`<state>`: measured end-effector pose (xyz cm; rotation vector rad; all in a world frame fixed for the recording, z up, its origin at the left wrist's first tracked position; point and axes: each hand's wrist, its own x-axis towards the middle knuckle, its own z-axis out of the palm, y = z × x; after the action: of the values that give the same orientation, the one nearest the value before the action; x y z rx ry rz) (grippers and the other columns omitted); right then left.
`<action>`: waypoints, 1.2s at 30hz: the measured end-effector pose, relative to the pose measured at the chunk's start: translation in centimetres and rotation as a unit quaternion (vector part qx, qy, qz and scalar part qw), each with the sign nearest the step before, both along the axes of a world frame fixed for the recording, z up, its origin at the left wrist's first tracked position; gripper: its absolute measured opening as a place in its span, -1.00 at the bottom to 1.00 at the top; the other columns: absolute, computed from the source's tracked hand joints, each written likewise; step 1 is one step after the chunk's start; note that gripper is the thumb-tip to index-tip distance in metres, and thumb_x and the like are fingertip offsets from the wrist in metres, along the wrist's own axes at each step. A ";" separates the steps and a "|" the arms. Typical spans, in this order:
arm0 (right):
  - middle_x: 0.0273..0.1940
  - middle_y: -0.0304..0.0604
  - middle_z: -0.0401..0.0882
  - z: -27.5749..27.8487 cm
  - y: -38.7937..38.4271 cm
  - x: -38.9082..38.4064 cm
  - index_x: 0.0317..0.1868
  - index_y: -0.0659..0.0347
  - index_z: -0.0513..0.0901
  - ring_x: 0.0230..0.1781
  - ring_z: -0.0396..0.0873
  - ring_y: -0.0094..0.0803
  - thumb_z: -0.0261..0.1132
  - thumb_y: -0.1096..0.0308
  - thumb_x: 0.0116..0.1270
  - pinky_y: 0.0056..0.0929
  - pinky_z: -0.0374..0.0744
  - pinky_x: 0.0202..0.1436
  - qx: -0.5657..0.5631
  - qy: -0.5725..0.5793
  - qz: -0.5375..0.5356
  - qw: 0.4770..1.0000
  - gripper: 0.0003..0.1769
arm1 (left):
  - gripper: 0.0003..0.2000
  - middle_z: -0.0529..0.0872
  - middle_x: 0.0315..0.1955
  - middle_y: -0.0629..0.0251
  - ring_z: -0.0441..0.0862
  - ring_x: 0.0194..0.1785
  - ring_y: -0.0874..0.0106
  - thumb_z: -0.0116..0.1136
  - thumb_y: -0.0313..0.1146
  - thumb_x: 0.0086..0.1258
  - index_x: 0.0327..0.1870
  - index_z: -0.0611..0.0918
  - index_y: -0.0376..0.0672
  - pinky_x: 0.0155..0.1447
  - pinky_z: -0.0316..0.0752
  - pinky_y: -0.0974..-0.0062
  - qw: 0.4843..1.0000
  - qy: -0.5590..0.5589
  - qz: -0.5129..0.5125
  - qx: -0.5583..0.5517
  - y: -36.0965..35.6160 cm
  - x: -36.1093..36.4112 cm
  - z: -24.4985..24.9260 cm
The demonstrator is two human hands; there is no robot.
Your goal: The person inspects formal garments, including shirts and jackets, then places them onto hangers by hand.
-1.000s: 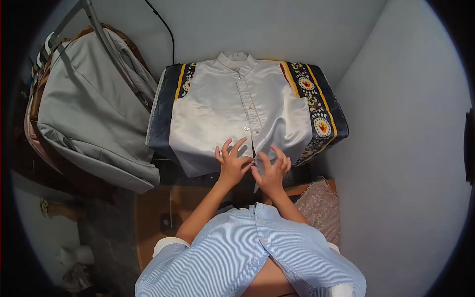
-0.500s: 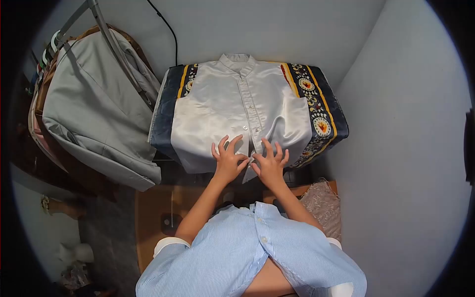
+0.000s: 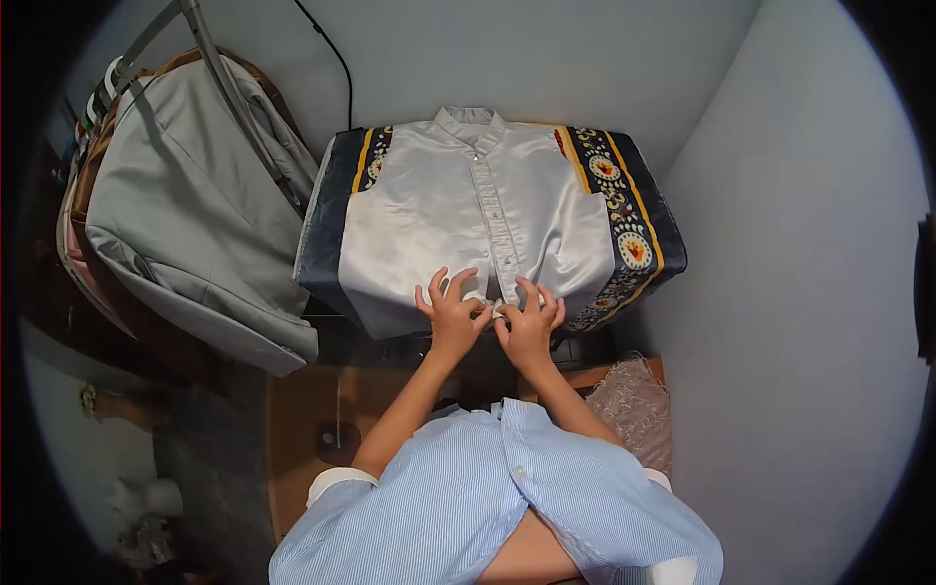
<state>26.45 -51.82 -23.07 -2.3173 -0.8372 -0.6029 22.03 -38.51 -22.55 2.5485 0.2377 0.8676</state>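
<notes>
A shiny white satin vest (image 3: pixel 419 210) with a stand collar lies front up, its collar at the far side. Its buttoned placket (image 3: pixel 493 210) runs down the middle toward me. My left hand (image 3: pixel 452 317) pinches the lower front edge of the vest between thumb and forefinger, other fingers spread. Close beside it, my right hand (image 3: pixel 528 324) pinches the facing edge in the same way. The fingertips of both hands nearly meet there, and whether a button is between them is hidden. Beneath the vest is a dark patterned cloth (image 3: pixel 634 210) with yellow stripes.
Grey and brown garments (image 3: pixel 185 214) hang from a metal rack (image 3: pixel 219 73) at the left. A black cable (image 3: pixel 336 63) runs down the back wall. At the right stands a plain wall (image 3: pixel 799 292). A beige fringed fabric (image 3: pixel 634 409) lies low at the right.
The two hands have drawn closer together at the vest's lower edge. A hem corner that hung below the fingers is now gathered up, and a button left of the placket is no longer visible.
</notes>
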 end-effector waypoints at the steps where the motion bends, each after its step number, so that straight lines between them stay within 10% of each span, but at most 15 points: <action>1: 0.27 -0.21 0.31 0.1 -0.1 -0.1 -0.43 0.03 0.67 0.32 0.08 -0.07 0.38 0.34 -0.02 0.24 -0.06 0.30 -0.007 0.009 -0.005 1.000 -0.91 | -0.89 0.47 0.19 0.48 0.06 0.40 0.11 0.38 -0.24 -0.03 -0.63 0.70 0.00 0.33 -0.36 -0.26 1.000 0.015 -0.008 -0.010 0.1 0.0 0.1; 20: 0.28 -0.13 0.27 0.4 -2.5 1.0 -0.43 0.13 0.58 0.31 0.04 -0.05 0.15 0.33 0.01 0.20 -0.22 0.33 -0.004 0.002 -0.079 0.997 -0.87 | -0.53 0.24 0.34 0.04 -0.04 0.40 -0.07 0.20 0.14 0.16 -0.44 0.76 -0.18 0.32 -0.32 -0.35 0.980 0.158 0.098 -0.069 2.3 12.9 3.8; 24: 0.25 -0.10 0.23 0.1 -3.7 1.6 -0.51 0.14 0.50 0.30 0.01 -0.03 0.33 -0.22 -0.02 0.30 -0.12 0.28 -0.041 0.006 -0.116 0.992 -0.46 | -0.57 0.28 0.34 0.09 -0.07 0.42 -0.03 0.24 0.15 0.09 -0.38 0.77 -0.07 0.35 -0.34 -0.30 0.964 0.188 0.139 -0.126 3.7 15.9 2.6; 36: 0.38 -0.07 0.04 -2.4 -2.1 1.8 -0.26 0.20 0.62 0.38 -0.05 0.10 0.48 0.18 -0.06 0.35 -0.08 0.31 -0.083 0.145 -0.250 0.954 -0.61 | -0.70 0.30 0.30 0.32 -0.05 0.41 0.12 0.28 0.04 0.02 -0.45 0.76 0.03 0.37 -0.38 -0.18 0.949 0.169 0.162 -0.211 5.4 18.8 2.7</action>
<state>28.27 -53.91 -25.44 -2.7060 -0.1622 -0.3862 40.83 -33.08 -19.89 2.2601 0.8710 0.4146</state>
